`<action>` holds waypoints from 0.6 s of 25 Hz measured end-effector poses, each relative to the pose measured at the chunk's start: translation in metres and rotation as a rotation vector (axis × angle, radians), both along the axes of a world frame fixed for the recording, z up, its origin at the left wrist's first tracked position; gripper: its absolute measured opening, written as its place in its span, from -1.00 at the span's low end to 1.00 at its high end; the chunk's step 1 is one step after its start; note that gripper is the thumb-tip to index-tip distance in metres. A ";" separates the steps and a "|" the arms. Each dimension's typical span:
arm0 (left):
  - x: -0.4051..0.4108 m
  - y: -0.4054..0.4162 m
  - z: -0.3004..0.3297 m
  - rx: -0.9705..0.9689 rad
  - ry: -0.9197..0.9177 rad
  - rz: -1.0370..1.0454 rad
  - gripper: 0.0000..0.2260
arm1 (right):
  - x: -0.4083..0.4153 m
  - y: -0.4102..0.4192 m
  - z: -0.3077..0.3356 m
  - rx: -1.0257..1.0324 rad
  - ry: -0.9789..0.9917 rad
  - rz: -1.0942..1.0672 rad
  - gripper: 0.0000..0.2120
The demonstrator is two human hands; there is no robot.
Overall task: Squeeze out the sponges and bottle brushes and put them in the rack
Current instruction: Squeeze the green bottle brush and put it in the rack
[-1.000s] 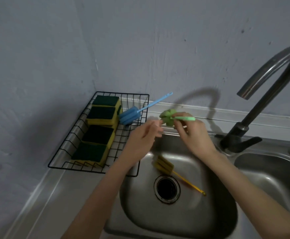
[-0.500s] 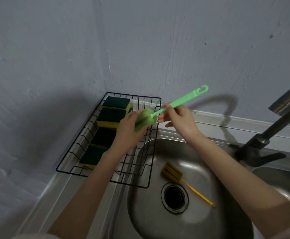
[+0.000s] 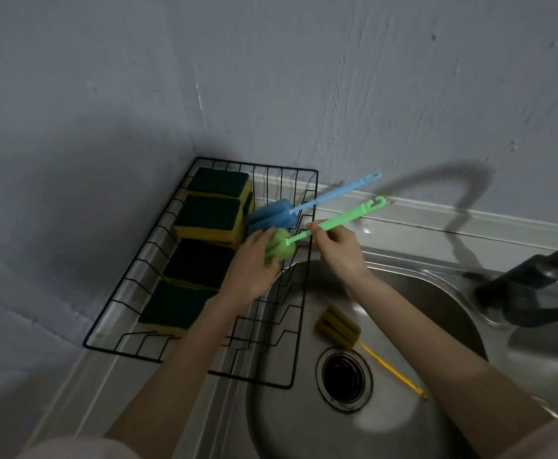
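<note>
Dim, bluish light; faucet shadow [image 3: 450,190] arcs on wall; wide-angle bending at edges.

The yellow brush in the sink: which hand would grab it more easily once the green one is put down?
Probably the right hand. The yellow brush lies in the sink below that forearm, while the left hand is over the rack, cupping the green brush.

Dim light. Two rough grey-blue plaster walls [image 3: 304,77] meeting in a corner. Steel countertop [image 3: 82,369] with raised back lip, steel sink basin [image 3: 304,425] with round drain [image 3: 344,377], dark faucet [image 3: 529,283] casting curved shadow on wall.
</note>
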State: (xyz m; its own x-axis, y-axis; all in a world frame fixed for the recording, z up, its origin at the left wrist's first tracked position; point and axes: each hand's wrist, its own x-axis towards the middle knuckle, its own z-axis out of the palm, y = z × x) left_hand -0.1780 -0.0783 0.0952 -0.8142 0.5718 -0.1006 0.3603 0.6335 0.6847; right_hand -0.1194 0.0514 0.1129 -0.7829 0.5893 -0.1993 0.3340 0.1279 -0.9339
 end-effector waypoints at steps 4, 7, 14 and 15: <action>-0.002 -0.001 -0.002 -0.015 0.000 -0.013 -0.49 | 0.002 0.003 -0.001 -0.086 -0.005 -0.039 -0.75; 0.001 0.000 0.004 -0.013 0.017 -0.010 -0.51 | 0.010 0.003 0.005 -0.114 -0.002 -0.020 -0.73; 0.039 0.016 0.047 0.126 0.151 -0.070 -0.67 | 0.049 0.017 0.017 -0.039 -0.018 0.027 -0.66; 0.048 0.021 0.050 0.128 0.169 -0.107 -0.69 | 0.055 0.021 0.016 -0.024 -0.036 0.030 -0.66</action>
State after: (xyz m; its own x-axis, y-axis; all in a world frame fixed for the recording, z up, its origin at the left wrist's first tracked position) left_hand -0.1297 -0.0577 0.1449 -0.7473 0.6551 0.1111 0.5371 0.4971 0.6815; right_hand -0.0644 0.0719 0.1287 -0.7926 0.5601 -0.2409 0.3633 0.1166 -0.9243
